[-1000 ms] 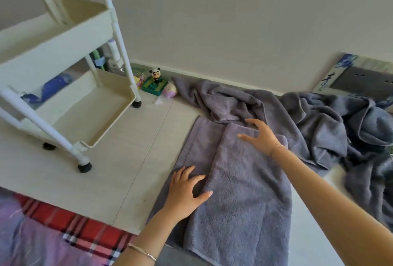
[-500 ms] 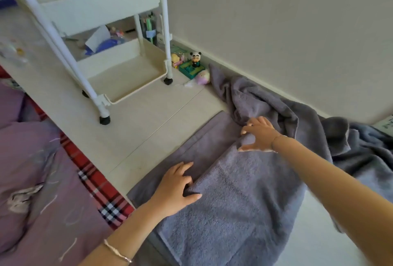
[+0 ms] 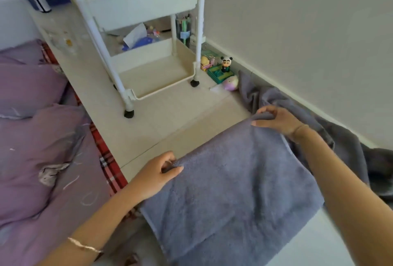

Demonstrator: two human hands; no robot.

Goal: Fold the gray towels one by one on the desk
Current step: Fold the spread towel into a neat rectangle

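Now, on the head feed, both arms reach forward over the desk (image 3: 170, 121). The left hand (image 3: 158, 173) is low and near, pinching the gray towel (image 3: 234, 191) at its edge with the thumb on top and the fingers curled under. The right hand (image 3: 276, 120) is farther out, fingers hooked over a bunched bit of the same edge, thumb against the cloth.

The held edge runs on a diagonal from near-left to far-right, toward the wall, and the towel's long axis seems to follow it. The body lies flat in layers on the desk, near end at the desk's front edge. A heap of gray towels (image 3: 340, 144) lies behind the right wrist, along the wall.

White cart (image 3: 161, 87) at far left. Pen cup (image 3: 184, 29) behind it, pens upright. Panda figure (image 3: 226, 63) stands on a green box (image 3: 219, 74).
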